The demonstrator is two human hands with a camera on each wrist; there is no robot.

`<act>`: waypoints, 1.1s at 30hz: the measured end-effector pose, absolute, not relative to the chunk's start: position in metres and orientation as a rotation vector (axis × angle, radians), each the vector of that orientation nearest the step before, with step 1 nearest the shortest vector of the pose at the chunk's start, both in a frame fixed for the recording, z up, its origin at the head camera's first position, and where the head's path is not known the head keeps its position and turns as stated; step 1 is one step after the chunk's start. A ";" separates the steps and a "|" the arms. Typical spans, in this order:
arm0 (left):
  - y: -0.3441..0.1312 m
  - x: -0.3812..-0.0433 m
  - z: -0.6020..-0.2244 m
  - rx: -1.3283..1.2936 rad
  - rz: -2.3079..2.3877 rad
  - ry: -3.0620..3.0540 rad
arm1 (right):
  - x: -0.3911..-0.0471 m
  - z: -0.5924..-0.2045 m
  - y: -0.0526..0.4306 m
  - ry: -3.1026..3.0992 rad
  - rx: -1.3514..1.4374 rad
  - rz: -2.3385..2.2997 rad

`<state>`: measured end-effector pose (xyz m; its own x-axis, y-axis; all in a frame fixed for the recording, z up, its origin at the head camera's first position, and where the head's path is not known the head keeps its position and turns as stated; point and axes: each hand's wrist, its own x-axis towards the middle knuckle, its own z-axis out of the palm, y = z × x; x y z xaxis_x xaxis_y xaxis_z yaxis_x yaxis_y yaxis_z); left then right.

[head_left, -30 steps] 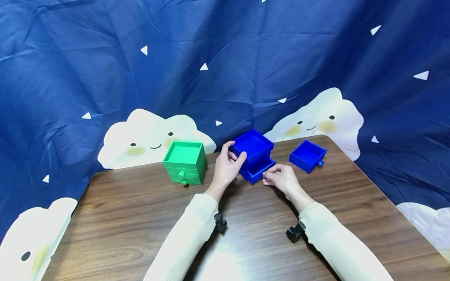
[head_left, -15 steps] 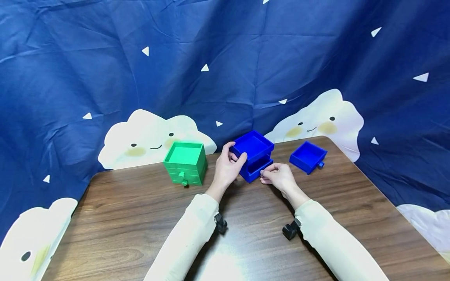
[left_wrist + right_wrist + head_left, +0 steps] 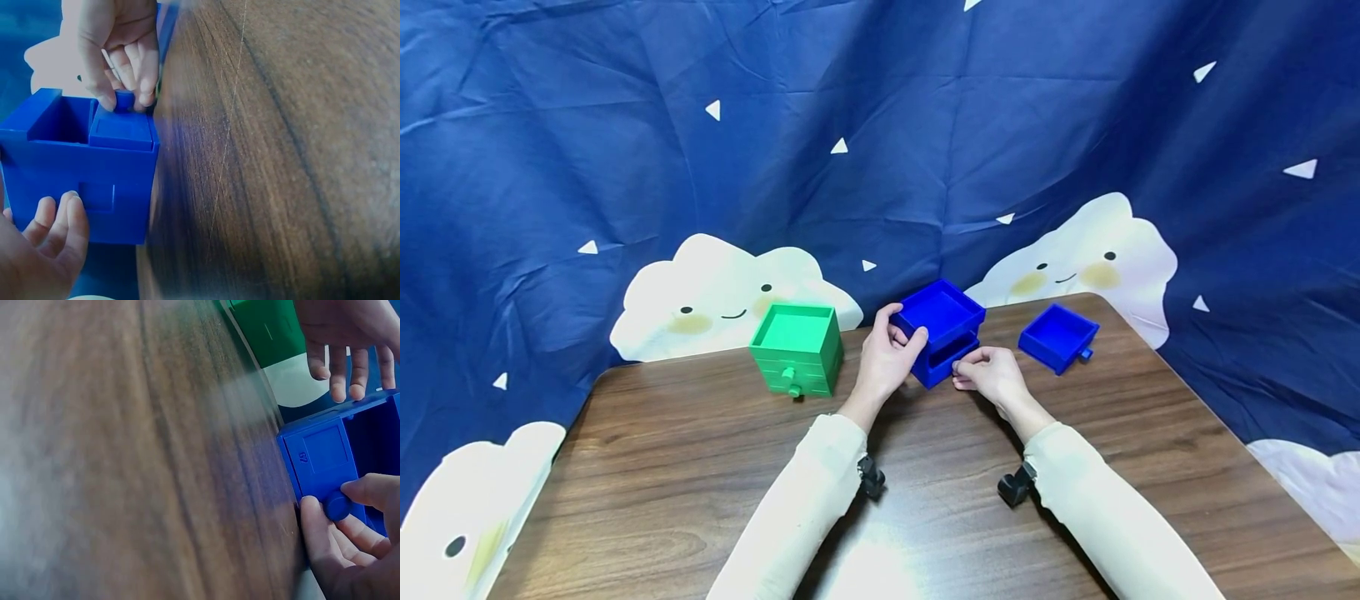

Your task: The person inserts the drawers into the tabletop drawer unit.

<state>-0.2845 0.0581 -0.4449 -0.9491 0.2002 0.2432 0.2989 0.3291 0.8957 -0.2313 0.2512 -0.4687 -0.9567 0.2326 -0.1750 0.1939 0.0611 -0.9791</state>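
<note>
A small blue drawer cabinet (image 3: 942, 308) stands at the back of the table, with a shallow tray on top. My left hand (image 3: 886, 357) grips its left side, the thumb near the front corner and the fingers further back. In its lower slot sits a blue drawer (image 3: 322, 450), whose front is about flush with the cabinet in the left wrist view. My right hand (image 3: 996, 379) pinches that drawer's round knob (image 3: 125, 100) between thumb and fingers. Above this drawer, a hollow slot (image 3: 65, 119) shows dark.
A second blue drawer (image 3: 1058, 333) with a knob lies loose to the right of the cabinet. On the left stands a green drawer cabinet (image 3: 797, 350) with two knobs. A blue cloud-print curtain (image 3: 895, 125) hangs right behind the wooden table (image 3: 700, 467).
The lower drawer, which stuck out of the cabinet a second ago, has slid inward. My right hand moved left and slightly away from me with its knob; my left hand stayed on the cabinet.
</note>
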 end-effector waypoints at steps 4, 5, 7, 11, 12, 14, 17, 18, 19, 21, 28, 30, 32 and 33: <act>0.059 -0.286 -0.446 -0.475 -1.716 -2.481 | -0.227 -0.467 0.255 -2.286 -0.424 2.081; 0.059 -0.286 -0.446 -0.476 -1.724 -2.477 | -0.225 -0.466 0.255 -2.292 -0.416 2.070; 0.058 -0.286 -0.446 -0.476 -1.736 -2.471 | -0.221 -0.466 0.258 -2.316 -0.375 2.043; 0.058 -0.286 -0.446 -0.470 -1.742 -2.478 | -0.212 -0.464 0.266 -2.339 -0.316 1.985; 0.058 -0.285 -0.446 -0.468 -1.738 -2.481 | -0.209 -0.463 0.268 -2.342 -0.303 1.977; 0.058 -0.285 -0.446 -0.468 -1.734 -2.483 | -0.204 -0.461 0.274 -2.337 -0.291 1.966; 0.058 -0.285 -0.446 -0.473 -1.733 -2.477 | -0.196 -0.458 0.284 -2.342 -0.294 1.937; 0.058 -0.285 -0.446 -0.474 -1.733 -2.475 | -0.194 -0.458 0.288 -2.342 -0.289 1.931; 0.058 -0.285 -0.446 -0.475 -1.734 -2.475 | -0.191 -0.457 0.291 -2.343 -0.287 1.918; 0.058 -0.286 -0.447 -0.474 -1.734 -2.474 | -0.187 -0.456 0.298 -2.345 -0.282 1.893; 0.058 -0.286 -0.447 -0.467 -1.739 -2.478 | -0.174 -0.453 0.323 -2.314 -0.275 1.827; 0.058 -0.286 -0.447 -0.465 -1.745 -2.473 | -0.172 -0.452 0.331 -2.293 -0.295 1.817; 0.058 -0.286 -0.447 -0.466 -1.748 -2.469 | -0.170 -0.451 0.340 -2.277 -0.320 1.797; 0.058 -0.286 -0.447 -0.469 -1.747 -2.469 | -0.170 -0.451 0.344 -2.267 -0.338 1.789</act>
<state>-0.2862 0.0578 -0.4469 -0.9499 0.2008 0.2396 0.2927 0.3028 0.9070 -0.1698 0.3439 -0.4514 -0.9461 0.3215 0.0396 0.0363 0.2267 -0.9733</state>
